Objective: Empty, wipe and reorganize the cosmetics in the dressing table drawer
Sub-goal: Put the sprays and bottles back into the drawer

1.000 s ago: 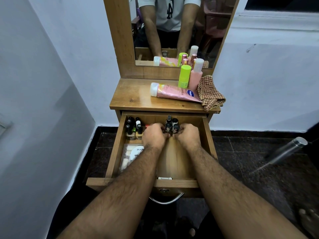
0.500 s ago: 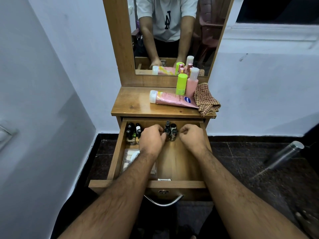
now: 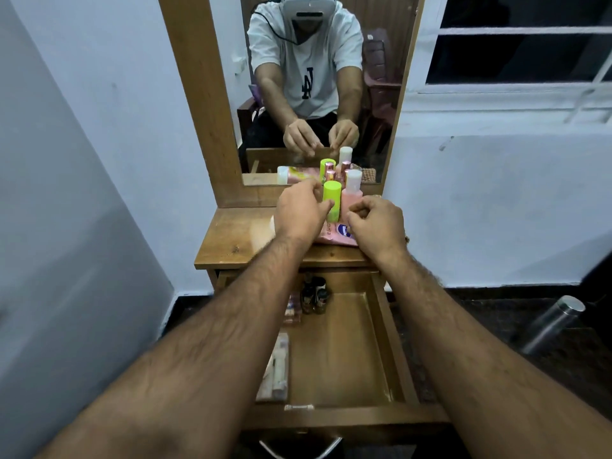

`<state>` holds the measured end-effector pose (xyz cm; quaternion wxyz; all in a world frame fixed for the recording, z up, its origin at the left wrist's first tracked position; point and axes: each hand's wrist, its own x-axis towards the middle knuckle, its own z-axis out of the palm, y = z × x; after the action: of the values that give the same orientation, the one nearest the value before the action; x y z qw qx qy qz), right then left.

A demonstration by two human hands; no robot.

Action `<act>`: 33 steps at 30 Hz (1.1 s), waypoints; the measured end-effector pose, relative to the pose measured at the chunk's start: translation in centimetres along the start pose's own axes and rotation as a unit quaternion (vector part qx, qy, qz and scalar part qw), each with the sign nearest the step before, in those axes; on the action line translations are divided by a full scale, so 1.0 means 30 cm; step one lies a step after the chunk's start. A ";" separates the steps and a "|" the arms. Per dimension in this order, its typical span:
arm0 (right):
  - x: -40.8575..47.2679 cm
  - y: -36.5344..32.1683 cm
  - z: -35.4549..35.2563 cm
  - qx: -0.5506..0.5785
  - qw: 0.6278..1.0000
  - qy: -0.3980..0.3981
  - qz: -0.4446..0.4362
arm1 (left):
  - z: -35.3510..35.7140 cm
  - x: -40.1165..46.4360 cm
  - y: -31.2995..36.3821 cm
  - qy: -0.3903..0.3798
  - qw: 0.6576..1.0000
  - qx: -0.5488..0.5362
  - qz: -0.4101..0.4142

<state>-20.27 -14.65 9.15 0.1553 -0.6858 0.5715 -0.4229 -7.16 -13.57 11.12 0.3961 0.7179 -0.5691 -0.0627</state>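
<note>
Both hands are up out of the drawer (image 3: 381,326) now, left hand (image 3: 299,212) and right hand (image 3: 376,223) over the table (image 3: 231,241) by the green bottle (image 3: 332,198), fingers curled, contents unclear, emptying underway.

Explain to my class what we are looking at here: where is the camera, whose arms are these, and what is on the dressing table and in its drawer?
There is no machine here. The arms belong to a person, and the camera sits on their head, looking forward and down. The mirror shows the same person from the front.

The left hand reaches beside a green bottle standing on the tabletop. The right hand hovers over a pink tube lying flat. The fingers are curled, but it is unclear whether they hold anything. A pink bottle with a white cap stands behind the tube.

Below, the drawer is pulled open. Small dark bottles stand at its back, and pale flat packets lie along its left side.
</note>
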 end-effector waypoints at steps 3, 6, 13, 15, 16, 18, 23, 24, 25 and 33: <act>0.049 0.015 0.012 0.002 1.000 -0.002 0.007 | 0.051 0.083 0.012 -0.018 0.999 0.036 -0.025; 0.074 0.028 0.030 0.008 1.000 -0.002 0.012 | 0.085 0.123 0.013 -0.022 0.998 0.051 -0.029; 0.093 0.046 0.067 0.002 1.000 -0.009 0.018 | 0.120 0.153 0.011 -0.008 0.997 0.074 -0.028; 0.092 0.039 0.068 0.007 1.000 -0.011 0.023 | 0.116 0.150 0.004 0.002 0.997 0.069 -0.032; 0.090 0.035 0.065 0.010 1.000 -0.011 0.027 | 0.112 0.145 0.001 0.007 0.997 0.063 -0.030; 0.088 0.026 0.062 0.016 0.999 -0.009 0.031 | 0.098 0.136 -0.009 0.017 0.998 0.052 -0.023; 0.085 -0.016 0.044 0.047 0.999 -0.015 0.018 | -0.005 0.132 -0.007 0.046 0.999 0.011 0.000; 0.085 -0.027 0.038 0.052 0.998 -0.020 0.012 | -0.028 0.127 -0.004 0.046 0.999 -0.004 0.009; 0.089 -0.034 0.031 0.056 0.998 -0.026 0.009 | -0.049 0.118 0.001 0.043 0.999 -0.022 0.016; -0.003 -0.052 -0.022 0.071 0.990 -0.122 -0.007 | -0.094 -0.061 -0.005 0.000 0.997 -0.074 0.028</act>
<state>-19.77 -13.92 10.59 0.2693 -0.7235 0.5125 -0.3760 -6.15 -10.57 12.26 0.4493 0.6702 -0.5832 -0.0937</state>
